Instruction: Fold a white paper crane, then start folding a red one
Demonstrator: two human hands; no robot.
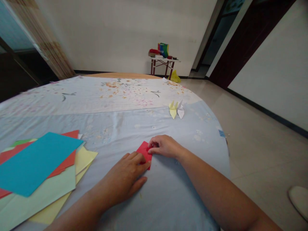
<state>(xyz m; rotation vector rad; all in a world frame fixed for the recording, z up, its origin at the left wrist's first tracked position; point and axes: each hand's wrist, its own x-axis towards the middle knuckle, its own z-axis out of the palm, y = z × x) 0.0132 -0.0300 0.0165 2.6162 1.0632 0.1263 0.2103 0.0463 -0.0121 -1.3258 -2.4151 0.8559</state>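
Note:
A small folded piece of red paper (143, 149) lies on the table's pale blue cloth (168, 192), near the front. My left hand (125, 179) lies flat on the cloth with its fingers stretched over the paper's near edge, pressing it down. My right hand (163, 146) rests at the paper's right side, its fingers curled and pinching the paper's upper edge.
A loose stack of coloured paper sheets (38, 166), blue on top, lies at the front left. A yellow folded paper figure (173, 110) and a white one (180, 110) stand further back right. The round table's edge (225, 144) drops off to tiled floor on the right.

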